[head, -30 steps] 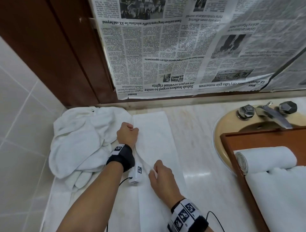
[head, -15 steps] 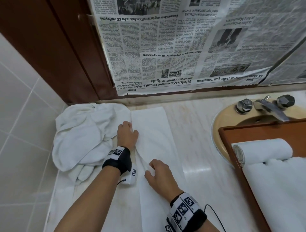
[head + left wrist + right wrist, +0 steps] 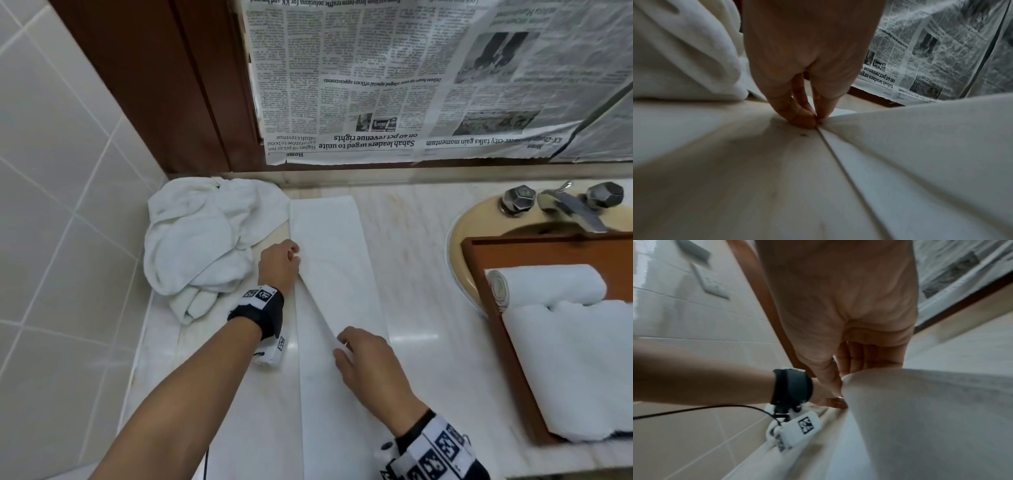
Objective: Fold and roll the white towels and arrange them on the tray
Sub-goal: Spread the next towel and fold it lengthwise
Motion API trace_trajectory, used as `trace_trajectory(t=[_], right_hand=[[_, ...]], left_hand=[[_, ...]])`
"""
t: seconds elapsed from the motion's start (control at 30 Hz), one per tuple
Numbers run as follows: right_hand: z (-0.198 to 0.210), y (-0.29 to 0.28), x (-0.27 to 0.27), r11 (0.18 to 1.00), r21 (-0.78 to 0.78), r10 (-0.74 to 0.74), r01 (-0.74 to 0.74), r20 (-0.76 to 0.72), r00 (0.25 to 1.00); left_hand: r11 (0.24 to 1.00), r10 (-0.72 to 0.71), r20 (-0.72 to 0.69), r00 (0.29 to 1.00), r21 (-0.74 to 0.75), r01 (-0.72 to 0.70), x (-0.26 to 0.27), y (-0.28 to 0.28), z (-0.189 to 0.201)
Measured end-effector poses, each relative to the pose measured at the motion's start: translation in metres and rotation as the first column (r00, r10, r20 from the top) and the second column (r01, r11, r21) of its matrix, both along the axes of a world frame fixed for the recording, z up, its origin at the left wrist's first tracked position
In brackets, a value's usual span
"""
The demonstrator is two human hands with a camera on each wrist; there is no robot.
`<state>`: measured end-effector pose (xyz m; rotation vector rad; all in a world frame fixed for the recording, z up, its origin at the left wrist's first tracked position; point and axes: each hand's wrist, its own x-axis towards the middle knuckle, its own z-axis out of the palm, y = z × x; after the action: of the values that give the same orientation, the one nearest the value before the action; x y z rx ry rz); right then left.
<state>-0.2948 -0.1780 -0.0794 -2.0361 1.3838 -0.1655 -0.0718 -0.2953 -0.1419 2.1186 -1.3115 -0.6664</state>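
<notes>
Head camera: a long white towel (image 3: 337, 284) lies folded into a narrow strip on the pale marble counter (image 3: 421, 274), running away from the person toward the newspaper (image 3: 428, 78) taped across the wall above. The left hand (image 3: 279, 263) pinches the strip's left edge about midway along; the left wrist view shows the thumb and fingers (image 3: 803, 118) pressed together on the hem right at the counter surface. The right hand (image 3: 368, 359), nearer the person, holds the same edge lifted off the counter, thumb and curled fingers (image 3: 830, 378) closed on a raised fold of cloth, so a diagonal crease runs between the two hands. A crumpled heap of white towels (image 3: 202, 240) sits in the corner by the tiled wall (image 3: 51, 205), just left of the strip and touching its far end. To the right, a wooden tray (image 3: 493, 325) rests over the basin (image 3: 462, 240) below the tap (image 3: 565, 205); it holds one rolled towel (image 3: 548, 284) at its far end, with more white towelling (image 3: 582, 370) lying against it on the near side.
</notes>
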Motion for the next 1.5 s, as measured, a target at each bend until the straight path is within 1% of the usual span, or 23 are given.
trace_trajectory(t=[0.03, 0.1, 0.2, 0.27, 0.33, 0.43, 0.47, 0.53, 0.6, 0.77, 0.83, 0.9, 0.97, 1.07, 1.17, 1.23, 1.3, 1.33, 1.4, 1.43, 1.5], right_hand=[[0.006, 0.007, 0.008, 0.999, -0.039, 0.022, -0.024, -0.047, 0.999], [0.01, 0.02, 0.026, 0.995, -0.06, 0.066, -0.075, -0.142, 0.988], [-0.008, 0.033, 0.048, 0.991, 0.01, 0.129, -0.131, -0.228, 0.965], [-0.025, 0.038, 0.054, 0.989, 0.04, 0.149, -0.143, -0.255, 0.955], [-0.035, 0.041, 0.054, 0.992, 0.034, 0.123, -0.118, -0.248, 0.961], [-0.042, 0.044, 0.05, 0.997, 0.022, 0.075, -0.073, -0.181, 0.981], [-0.043, 0.045, 0.048, 0.998, 0.029, 0.068, -0.064, -0.157, 0.985], [-0.04, 0.046, 0.044, 0.997, 0.043, 0.062, -0.057, -0.127, 0.99], [-0.033, 0.048, 0.038, 0.998, 0.029, 0.065, -0.061, -0.135, 0.989], [-0.013, 0.068, 0.004, 0.995, -0.057, 0.067, -0.077, -0.154, 0.986], [-0.012, 0.081, -0.005, 0.992, -0.089, 0.072, -0.087, -0.157, 0.985], [-0.012, 0.095, -0.005, 0.983, -0.122, 0.105, -0.135, -0.223, 0.969], [-0.018, 0.108, 0.001, 0.968, -0.126, 0.168, -0.215, -0.306, 0.937], [-0.036, 0.124, 0.008, 0.958, -0.093, 0.224, -0.272, -0.35, 0.91], [-0.036, 0.136, 0.009, 0.949, 0.012, 0.299, -0.317, -0.369, 0.88], [-0.045, 0.149, 0.003, 0.928, 0.063, 0.366, -0.367, -0.322, 0.873], [-0.046, 0.161, -0.01, 0.88, 0.052, 0.469, -0.473, -0.263, 0.843], [-0.044, 0.161, -0.016, 0.863, 0.046, 0.501, -0.503, -0.201, 0.842], [-0.032, 0.153, -0.021, 0.839, 0.137, 0.539, -0.526, -0.089, 0.838], [-0.023, 0.145, -0.025, 0.826, 0.187, 0.547, -0.531, -0.04, 0.836], [-0.012, 0.125, -0.03, 0.856, 0.182, 0.479, -0.484, 0.071, 0.875]], left_hand=[[1.0, 0.005, -0.002, 1.0, -0.001, -0.005, 0.0, 0.001, -0.001], [1.0, 0.007, 0.001, 1.0, 0.004, -0.007, 0.0, 0.004, -0.001], [1.0, -0.019, -0.004, 1.0, 0.019, 0.019, 0.001, 0.006, 0.001], [0.999, -0.042, -0.01, 0.999, 0.032, 0.042, 0.004, 0.01, 0.005], [0.998, -0.054, -0.04, 0.998, 0.021, 0.055, 0.006, 0.018, 0.008], [0.994, -0.107, -0.042, 0.993, 0.005, 0.108, 0.007, 0.041, 0.009], [0.989, -0.148, -0.031, 0.989, 0.012, 0.148, 0.007, 0.049, 0.007], [0.966, -0.249, 0.036, 0.968, 0.083, 0.245, 0.004, 0.065, 0.001], [0.952, -0.287, 0.082, 0.954, 0.133, 0.275, 0.001, 0.075, -0.007], [0.957, -0.259, 0.143, 0.955, 0.17, 0.234, -0.006, 0.083, -0.006], [0.965, -0.233, 0.149, 0.961, 0.156, 0.21, -0.009, 0.084, -0.008], [0.973, -0.208, 0.158, 0.965, 0.132, 0.188, -0.012, 0.085, -0.006], [0.976, -0.196, 0.158, 0.968, 0.123, 0.178, -0.013, 0.085, -0.008], [0.982, -0.169, 0.185, 0.968, 0.119, 0.149, -0.017, 0.087, -0.002], [0.987, -0.125, 0.128, 0.984, 0.116, 0.11, -0.019, 0.087, -0.001], [0.99, -0.086, 0.109, 0.99, 0.118, 0.073, -0.02, 0.088, -0.003], [0.992, -0.071, 0.092, 0.993, 0.106, 0.061, -0.021, 0.09, -0.002], [0.993, -0.073, 0.089, 0.993, 0.101, 0.064, -0.022, 0.091, -0.002], [0.993, -0.085, 0.111, 0.99, 0.097, 0.074, -0.019, 0.091, -0.009], [0.99, -0.105, 0.133, 0.986, 0.104, 0.092, -0.018, 0.091, -0.015], [0.976, -0.182, 0.191, 0.965, 0.155, 0.153, -0.013, 0.094, -0.024]])
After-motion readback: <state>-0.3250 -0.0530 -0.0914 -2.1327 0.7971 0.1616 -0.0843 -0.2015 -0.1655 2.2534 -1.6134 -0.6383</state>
